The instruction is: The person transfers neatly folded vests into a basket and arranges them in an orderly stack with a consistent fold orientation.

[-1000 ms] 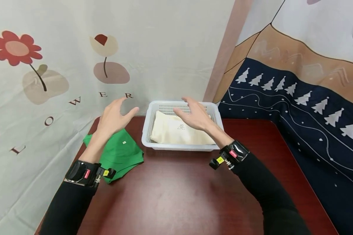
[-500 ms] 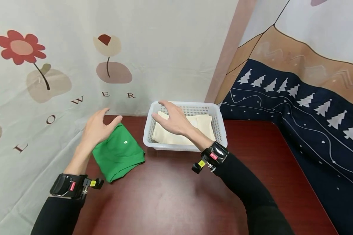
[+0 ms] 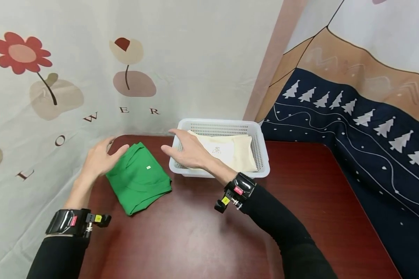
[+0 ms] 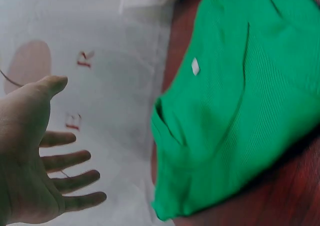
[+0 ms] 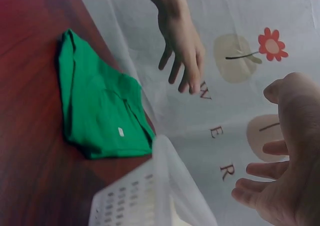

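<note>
two hands, both with fingers stretched out and thumbs apart, hang in the air gripping nothing. the left hand (image 3: 99,157) is near the upper left edge of one folded green garment (image 3: 143,184), which lies flat on the one dark red table (image 3: 209,232) and bears one small white tag (image 3: 148,167). the right hand (image 3: 190,150) is above the left end of one white perforated plastic basket (image 3: 264,153), just right of the garment. in the basket lies one folded cream cloth (image 3: 243,155), with one white printed patch (image 3: 225,152). two wrists each carry one black strapped camera. behind, one white drape (image 3: 195,58) shows two flowers and five letters.
</note>
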The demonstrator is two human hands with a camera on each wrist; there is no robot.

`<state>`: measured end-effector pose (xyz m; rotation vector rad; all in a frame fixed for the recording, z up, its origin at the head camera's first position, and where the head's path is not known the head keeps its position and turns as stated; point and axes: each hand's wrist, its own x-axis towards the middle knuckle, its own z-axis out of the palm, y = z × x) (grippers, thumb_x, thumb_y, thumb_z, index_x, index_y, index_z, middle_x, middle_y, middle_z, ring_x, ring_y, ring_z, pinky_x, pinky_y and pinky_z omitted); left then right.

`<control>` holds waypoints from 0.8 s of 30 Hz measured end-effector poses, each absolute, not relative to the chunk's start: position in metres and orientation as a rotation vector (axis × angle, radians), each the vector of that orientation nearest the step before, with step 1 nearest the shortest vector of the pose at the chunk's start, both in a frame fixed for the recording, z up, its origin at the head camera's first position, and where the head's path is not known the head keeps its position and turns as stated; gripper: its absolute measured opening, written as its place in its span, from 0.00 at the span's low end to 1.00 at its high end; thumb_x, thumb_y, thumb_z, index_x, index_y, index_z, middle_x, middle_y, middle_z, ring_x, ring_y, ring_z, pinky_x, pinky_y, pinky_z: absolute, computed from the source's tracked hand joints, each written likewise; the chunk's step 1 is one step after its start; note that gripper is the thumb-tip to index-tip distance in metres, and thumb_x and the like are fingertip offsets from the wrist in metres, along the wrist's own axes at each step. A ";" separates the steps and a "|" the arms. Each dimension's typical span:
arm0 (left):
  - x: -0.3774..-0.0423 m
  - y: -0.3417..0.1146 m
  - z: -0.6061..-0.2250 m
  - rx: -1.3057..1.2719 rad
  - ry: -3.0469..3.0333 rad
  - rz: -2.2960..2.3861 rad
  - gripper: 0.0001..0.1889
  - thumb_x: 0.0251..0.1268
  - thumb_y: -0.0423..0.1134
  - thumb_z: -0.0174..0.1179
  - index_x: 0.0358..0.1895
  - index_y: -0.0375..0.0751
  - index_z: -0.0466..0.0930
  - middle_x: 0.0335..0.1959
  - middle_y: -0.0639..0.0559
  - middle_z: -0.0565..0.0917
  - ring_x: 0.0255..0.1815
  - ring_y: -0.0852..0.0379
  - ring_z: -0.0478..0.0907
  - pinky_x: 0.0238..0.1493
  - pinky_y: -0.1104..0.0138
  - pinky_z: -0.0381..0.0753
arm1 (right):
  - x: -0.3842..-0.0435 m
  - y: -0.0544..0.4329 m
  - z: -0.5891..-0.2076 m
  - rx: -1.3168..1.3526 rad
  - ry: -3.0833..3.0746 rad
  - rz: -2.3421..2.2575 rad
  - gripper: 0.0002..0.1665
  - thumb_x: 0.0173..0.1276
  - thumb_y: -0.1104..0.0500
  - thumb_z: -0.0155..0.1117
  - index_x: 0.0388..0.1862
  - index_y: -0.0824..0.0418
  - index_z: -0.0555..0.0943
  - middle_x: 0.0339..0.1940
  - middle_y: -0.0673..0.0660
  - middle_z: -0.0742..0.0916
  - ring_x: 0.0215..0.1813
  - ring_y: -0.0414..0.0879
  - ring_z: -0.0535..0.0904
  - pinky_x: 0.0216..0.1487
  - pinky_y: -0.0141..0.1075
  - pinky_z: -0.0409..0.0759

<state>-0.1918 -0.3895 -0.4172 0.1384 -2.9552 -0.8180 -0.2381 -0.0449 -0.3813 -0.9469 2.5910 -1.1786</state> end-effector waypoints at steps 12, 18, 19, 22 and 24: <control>-0.207 -0.418 -0.449 0.098 -3.038 -0.767 0.48 0.89 0.68 0.48 0.89 0.27 0.58 0.84 0.17 0.64 0.81 0.12 0.63 0.76 0.21 0.67 | -0.209 -0.070 -0.401 -1.140 2.498 -1.109 0.42 0.86 0.38 0.61 0.89 0.55 0.68 0.87 0.54 0.77 0.89 0.48 0.71 0.90 0.45 0.71; -0.209 -0.419 -0.456 0.129 -3.073 -0.786 0.49 0.89 0.69 0.45 0.90 0.30 0.55 0.84 0.15 0.63 0.75 0.11 0.69 0.73 0.20 0.70 | -0.193 -0.080 -0.413 -1.205 2.454 -1.035 0.40 0.87 0.40 0.61 0.88 0.55 0.69 0.86 0.52 0.78 0.89 0.46 0.71 0.90 0.42 0.71; -0.209 -0.419 -0.457 0.135 -3.078 -0.792 0.49 0.89 0.69 0.45 0.90 0.30 0.55 0.84 0.15 0.63 0.75 0.11 0.70 0.73 0.20 0.70 | -0.191 -0.082 -0.416 -1.212 2.448 -1.021 0.39 0.87 0.40 0.60 0.88 0.55 0.69 0.86 0.53 0.78 0.89 0.46 0.71 0.90 0.41 0.71; -0.210 -0.420 -0.461 0.139 -3.081 -0.797 0.49 0.90 0.69 0.45 0.91 0.29 0.52 0.85 0.15 0.61 0.77 0.11 0.67 0.74 0.20 0.69 | -0.185 -0.089 -0.425 -1.222 2.424 -0.987 0.38 0.89 0.41 0.58 0.89 0.57 0.68 0.87 0.54 0.78 0.90 0.46 0.71 0.90 0.40 0.71; -0.211 -0.421 -0.465 0.140 -3.086 -0.800 0.50 0.90 0.69 0.45 0.91 0.28 0.50 0.86 0.15 0.60 0.80 0.11 0.63 0.76 0.20 0.67 | -0.181 -0.092 -0.432 -1.218 2.419 -0.963 0.38 0.91 0.42 0.56 0.89 0.58 0.67 0.87 0.55 0.77 0.90 0.46 0.71 0.90 0.39 0.71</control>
